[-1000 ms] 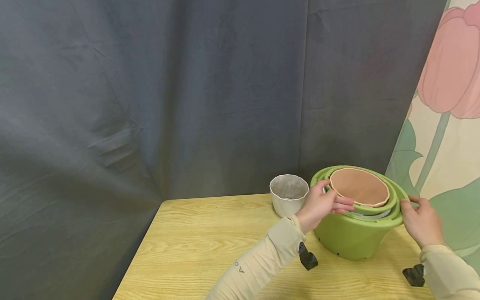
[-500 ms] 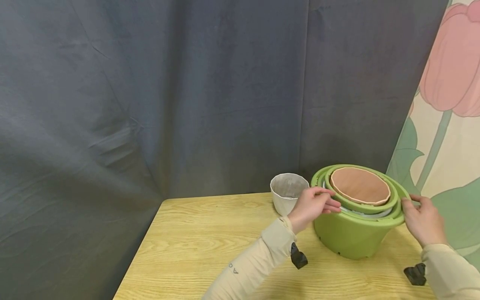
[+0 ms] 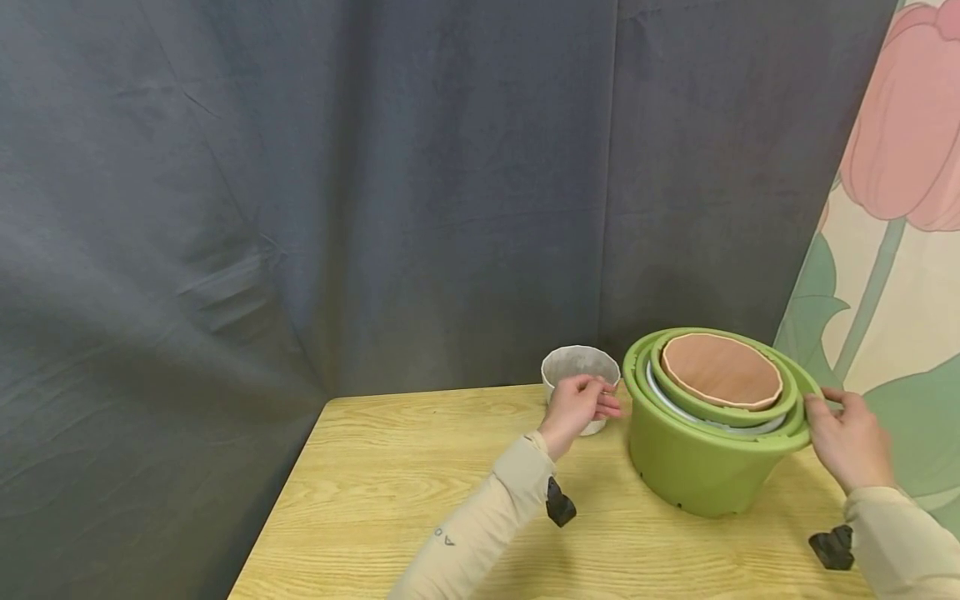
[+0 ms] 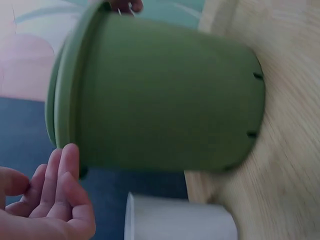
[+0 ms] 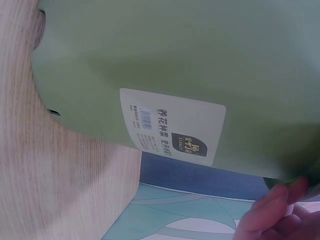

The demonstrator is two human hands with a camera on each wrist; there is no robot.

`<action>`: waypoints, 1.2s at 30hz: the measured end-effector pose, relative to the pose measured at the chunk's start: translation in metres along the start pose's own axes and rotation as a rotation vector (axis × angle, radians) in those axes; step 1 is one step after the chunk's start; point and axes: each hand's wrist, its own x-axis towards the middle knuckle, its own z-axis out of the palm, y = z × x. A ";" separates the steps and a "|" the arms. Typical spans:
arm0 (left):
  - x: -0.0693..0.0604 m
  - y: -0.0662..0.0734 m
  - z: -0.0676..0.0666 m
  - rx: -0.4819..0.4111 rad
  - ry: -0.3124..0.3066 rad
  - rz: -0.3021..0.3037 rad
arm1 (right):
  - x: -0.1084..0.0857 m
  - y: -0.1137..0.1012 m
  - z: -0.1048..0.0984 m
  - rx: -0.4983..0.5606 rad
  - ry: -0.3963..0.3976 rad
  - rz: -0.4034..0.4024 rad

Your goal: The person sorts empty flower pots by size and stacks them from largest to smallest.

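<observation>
On the right of the table, a large green flowerpot [image 3: 697,475] stands upright with smaller pots nested in it. Innermost is a terracotta-coloured pot [image 3: 720,371] with a faceted rim, inside a smaller green pot [image 3: 686,404]. A pale grey-white rim [image 3: 663,400] shows between the two green ones. My right hand [image 3: 851,442] grips the large pot's rim at its right side, thumb in front. My left hand [image 3: 579,410] holds nothing, its fingers loosely bent, in front of a small white pot [image 3: 577,360] that it partly hides. Whether they touch, I cannot tell.
The wooden table [image 3: 390,500] has its back edge against a dark grey curtain [image 3: 465,200]. A tulip-patterned panel [image 3: 892,275] stands at the right. The right wrist view shows a white label [image 5: 172,127] on the large pot's side.
My left hand has come away from the nested pots' rims and moved left to the white pot. My right hand still holds the large pot's rim, and the pots have stayed in place.
</observation>
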 end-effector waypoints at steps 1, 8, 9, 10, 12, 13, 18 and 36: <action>0.002 -0.003 -0.004 0.007 0.019 0.000 | 0.000 0.000 0.000 0.000 0.000 0.001; 0.015 -0.019 -0.033 -0.006 0.117 -0.025 | -0.001 0.001 -0.001 0.000 -0.003 0.005; 0.017 -0.022 -0.036 -0.006 0.128 -0.029 | -0.001 0.001 -0.001 -0.002 -0.002 0.005; 0.018 -0.025 -0.039 -0.003 0.143 -0.036 | -0.001 0.001 0.000 -0.004 -0.001 0.006; 0.021 -0.031 -0.045 -0.002 0.170 -0.051 | -0.001 0.001 0.000 -0.006 -0.006 0.008; 0.022 -0.034 -0.048 -0.004 0.179 -0.062 | -0.001 0.001 0.000 -0.005 -0.009 0.009; 0.027 -0.044 -0.056 -0.067 0.199 -0.138 | -0.002 0.002 0.000 0.007 -0.018 0.019; 0.030 -0.050 -0.039 -0.165 0.133 -0.318 | 0.000 0.000 0.000 0.003 -0.001 0.013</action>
